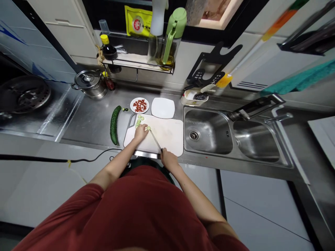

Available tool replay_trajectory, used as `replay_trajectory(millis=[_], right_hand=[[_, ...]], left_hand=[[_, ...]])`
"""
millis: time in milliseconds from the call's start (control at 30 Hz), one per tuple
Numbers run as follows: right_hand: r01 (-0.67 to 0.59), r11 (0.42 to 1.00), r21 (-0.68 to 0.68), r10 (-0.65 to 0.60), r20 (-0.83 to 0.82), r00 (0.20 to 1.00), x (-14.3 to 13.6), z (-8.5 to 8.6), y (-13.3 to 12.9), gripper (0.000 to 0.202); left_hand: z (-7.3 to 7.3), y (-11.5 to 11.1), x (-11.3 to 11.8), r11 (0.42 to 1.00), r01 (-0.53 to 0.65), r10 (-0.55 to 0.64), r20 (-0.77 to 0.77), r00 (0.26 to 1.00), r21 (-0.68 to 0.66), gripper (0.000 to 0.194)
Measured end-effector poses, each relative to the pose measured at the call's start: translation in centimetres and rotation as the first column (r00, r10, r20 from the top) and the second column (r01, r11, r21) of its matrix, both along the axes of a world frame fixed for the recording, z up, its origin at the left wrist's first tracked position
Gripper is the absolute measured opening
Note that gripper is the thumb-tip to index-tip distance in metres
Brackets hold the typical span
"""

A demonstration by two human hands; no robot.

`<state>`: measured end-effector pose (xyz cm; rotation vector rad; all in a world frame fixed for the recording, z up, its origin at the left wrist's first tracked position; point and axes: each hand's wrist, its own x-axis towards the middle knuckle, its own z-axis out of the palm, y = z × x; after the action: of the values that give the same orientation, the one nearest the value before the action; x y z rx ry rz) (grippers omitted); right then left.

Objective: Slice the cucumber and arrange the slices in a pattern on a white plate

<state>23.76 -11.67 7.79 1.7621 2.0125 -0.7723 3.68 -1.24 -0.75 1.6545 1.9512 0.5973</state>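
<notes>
Cucumber slices [138,120] lie just past the left hand [141,132], its grip unclear. Right hand [169,160], nearer the body, clamps the knife [156,140]!

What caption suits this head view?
Right hand guides a knife through cucumber slices on a white board.

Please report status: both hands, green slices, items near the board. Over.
Right hand holds knife, tip by green slice on cutting board. Left hand beside that slice, grip unclear. Whole cucumber beside board, not on it.
</notes>
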Motion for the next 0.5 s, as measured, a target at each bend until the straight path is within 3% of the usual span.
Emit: replay_trajectory(millis=[200, 500], right_hand=[[-0.010, 1.000, 0.022, 0.010, 0.001, 1.000, 1.0, -0.1, 0.0, 0.031], [0.095, 0.992, 0.079, -0.091, -0.051, 0.995, 3.6, -0.9, 0.4, 0.039]], left_hand=[[0.1, -0.5, 0.2, 0.998, 0.064, -0.064, -0.057, 0.996, 0.009, 0.031], [0.4, 0.1, 0.8, 0.999, 0.018, -0.021, -0.111, 0.994, -0.032, 0.022]])
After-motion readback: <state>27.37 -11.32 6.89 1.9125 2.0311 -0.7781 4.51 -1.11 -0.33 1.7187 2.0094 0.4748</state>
